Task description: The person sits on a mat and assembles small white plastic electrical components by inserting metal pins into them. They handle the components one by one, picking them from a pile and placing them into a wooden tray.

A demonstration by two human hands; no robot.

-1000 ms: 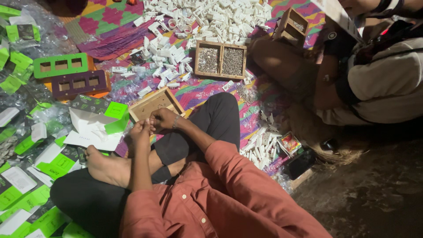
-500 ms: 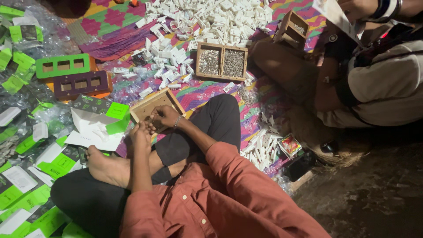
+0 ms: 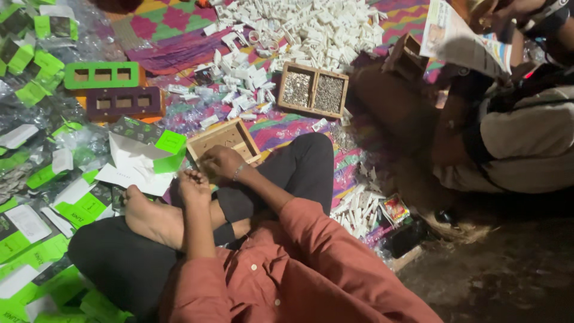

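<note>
A patterned mat (image 3: 179, 30) fills the upper frame, with a heap of small white plastic parts (image 3: 311, 27) at upper centre and green printed cards (image 3: 36, 197) strewn down the left edge. Below the heap sits a two-compartment wooden tray of tiny metal pieces (image 3: 315, 91). At centre left, against the seated person's knee, lies a shallow wooden box (image 3: 222, 139). The right hand (image 3: 220, 161) rests curled on the box's near rim; I cannot tell whether its fingers pinch anything. The left hand (image 3: 194, 182) sits just below, loosely clenched, its contents hidden. The box looks light, stiff and easy to tip, best gripped by its side walls.
</note>
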